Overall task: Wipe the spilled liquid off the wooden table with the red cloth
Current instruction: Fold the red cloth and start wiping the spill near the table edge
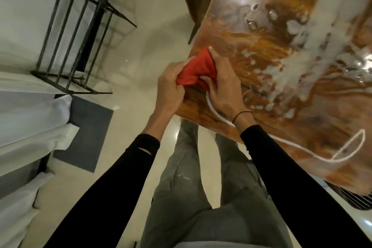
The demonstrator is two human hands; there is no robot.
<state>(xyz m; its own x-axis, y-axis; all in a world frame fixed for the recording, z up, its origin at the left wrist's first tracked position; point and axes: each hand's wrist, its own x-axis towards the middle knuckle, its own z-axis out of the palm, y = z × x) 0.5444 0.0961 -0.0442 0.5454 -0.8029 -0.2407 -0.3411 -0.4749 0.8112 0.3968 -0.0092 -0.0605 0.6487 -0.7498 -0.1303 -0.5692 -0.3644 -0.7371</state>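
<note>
Both grips, left hand (171,84) & right hand (222,88), clenched on red cloth (196,71) at worktop (261,50) edge, bunching for wiping; spilled liquid (302,46) toward 2 o'clock, untouched.

Dim warm light, overhead glare on the wet table (261,50), edges warped.

Glossy wooden counter (225,32), grain swirled brown and orange. Across its middle toward the far edge, a milky white spill (314,54) in pools and droplets. Along the near edge, a thin white cord (314,152), looped.
</note>
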